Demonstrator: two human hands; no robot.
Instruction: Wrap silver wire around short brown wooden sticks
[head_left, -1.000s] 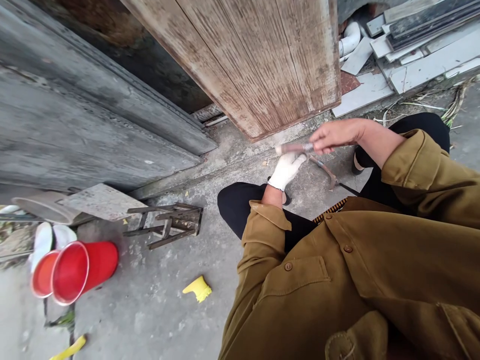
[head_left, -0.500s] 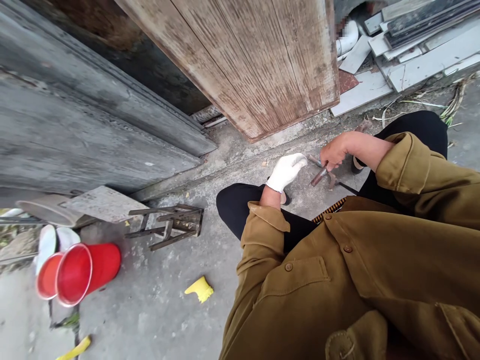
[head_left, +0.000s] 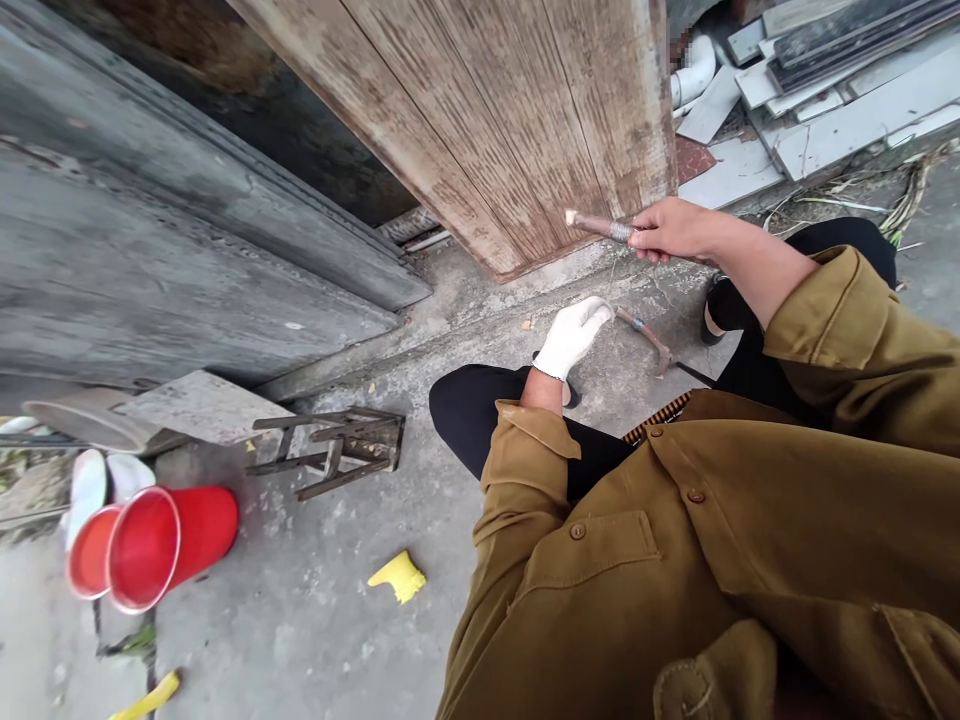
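Note:
My left hand, in a white glove, is closed round the end of a slim tool. The tool has a bent brown shaft with a grey-blue wrapped section, and its far end lies near my knees beside a thin dark bar. I cannot tell its kind. My bare right hand is raised higher and grips a brown wooden stick with silvery wire wound around it. The stick's pale end points left, in front of the wooden door panel. A thin strand hangs from the wire toward my left hand.
The weathered wooden panel stands ahead by a low concrete ledge. A small wooden stool lies on its side at left, near red buckets and a yellow piece. Stacked tiles and a white pipe are at upper right.
My right hand has risen away from the bent tool, carrying the stick up and swinging its end toward the panel. My left hand has barely moved and keeps its hold.

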